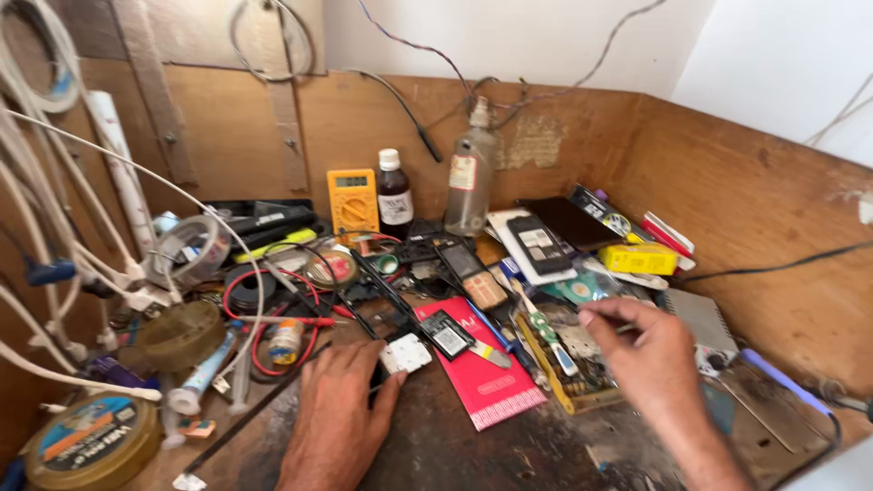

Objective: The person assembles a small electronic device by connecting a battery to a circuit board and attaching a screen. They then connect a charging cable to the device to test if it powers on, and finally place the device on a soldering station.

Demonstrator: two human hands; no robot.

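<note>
Two hands are at work over a cluttered wooden worktop [509, 450]. Left hand [338, 414] lies palm down, fingers loosely extended, fingertips resting against a small white square part [405, 354] that sits on the worktop just beside a red booklet [486, 377]. A small black battery [447, 334] lies on the booklet's upper corner, near the white part. Right hand [650, 355] is raised to the right, thumb and forefinger pressed together in a pinch; a thin tool appears to be held there, but what it is cannot be told. It hovers above a circuit board [582, 364].
</note>
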